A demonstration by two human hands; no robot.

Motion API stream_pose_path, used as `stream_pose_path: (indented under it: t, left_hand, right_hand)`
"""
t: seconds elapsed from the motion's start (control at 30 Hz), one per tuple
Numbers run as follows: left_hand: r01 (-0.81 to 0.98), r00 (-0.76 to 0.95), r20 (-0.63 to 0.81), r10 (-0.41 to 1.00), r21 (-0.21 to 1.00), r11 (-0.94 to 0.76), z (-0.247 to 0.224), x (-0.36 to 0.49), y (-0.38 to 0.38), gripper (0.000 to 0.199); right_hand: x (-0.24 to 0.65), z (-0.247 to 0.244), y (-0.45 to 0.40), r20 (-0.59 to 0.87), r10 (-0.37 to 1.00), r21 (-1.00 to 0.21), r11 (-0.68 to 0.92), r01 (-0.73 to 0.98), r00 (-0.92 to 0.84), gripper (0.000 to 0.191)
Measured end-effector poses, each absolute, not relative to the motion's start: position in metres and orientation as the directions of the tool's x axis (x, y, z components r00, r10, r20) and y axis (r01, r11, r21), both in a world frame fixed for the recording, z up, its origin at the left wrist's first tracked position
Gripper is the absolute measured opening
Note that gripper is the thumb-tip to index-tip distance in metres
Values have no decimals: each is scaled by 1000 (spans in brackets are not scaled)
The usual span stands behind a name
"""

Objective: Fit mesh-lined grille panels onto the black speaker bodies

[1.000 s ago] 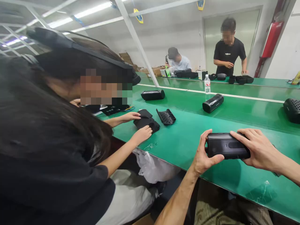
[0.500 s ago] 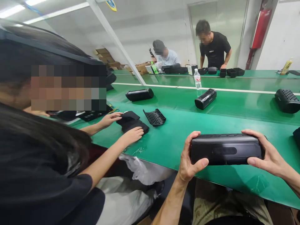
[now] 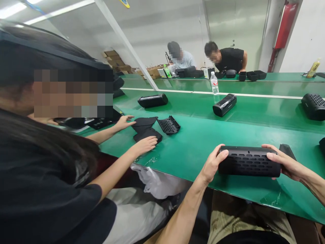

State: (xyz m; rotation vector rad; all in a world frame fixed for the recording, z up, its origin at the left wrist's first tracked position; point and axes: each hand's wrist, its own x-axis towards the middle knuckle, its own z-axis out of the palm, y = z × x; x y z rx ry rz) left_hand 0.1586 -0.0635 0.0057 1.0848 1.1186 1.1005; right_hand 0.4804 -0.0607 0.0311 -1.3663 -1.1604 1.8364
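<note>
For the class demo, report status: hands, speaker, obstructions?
Left hand, right hand on either end of black speaker. Black plastic piece just beyond right hand.

The portable speaker [image 3: 248,161] at 4 o'clock is black, patterned with staggered rows of oblong slots, and shows against a glossy green workbench top [image 3: 188,159], which a thin white stripe [image 3: 203,91] crosses toward 12 o'clock, below a red wall case [image 3: 285,25] at 1 o'clock.
</note>
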Motion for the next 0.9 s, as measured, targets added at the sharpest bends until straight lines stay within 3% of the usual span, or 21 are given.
stream_pose_path:
  t: [0.13,0.3,0.6,0.73,0.9]
  left_hand:
    - [-99,105,-179,978,977,189,3,161,-68,78]
    - [-131,164,-147,975,977,169,9,157,-73,108]
    - [-122,136,-137,981,981,153,10,153,-66,103]
    - [-187,152,-161,975,964,189,5,148,-61,97]
    - [-216,205,-173,963,952,217,-2,143,-58,94]
  right_hand:
    - [480,25,-62,-489,818,-865,-500,47,-304,78]
    - [482,23,-57,-506,804,-850,-525,27,-313,75]
    - [480,19,-63,-516,777,-845,-530,66,-362,75]
    - [488,26,-52,-440,805,-897,-377,230,-397,75]
    - [497,31,-59,-346,783,-923,-185,337,-518,90]
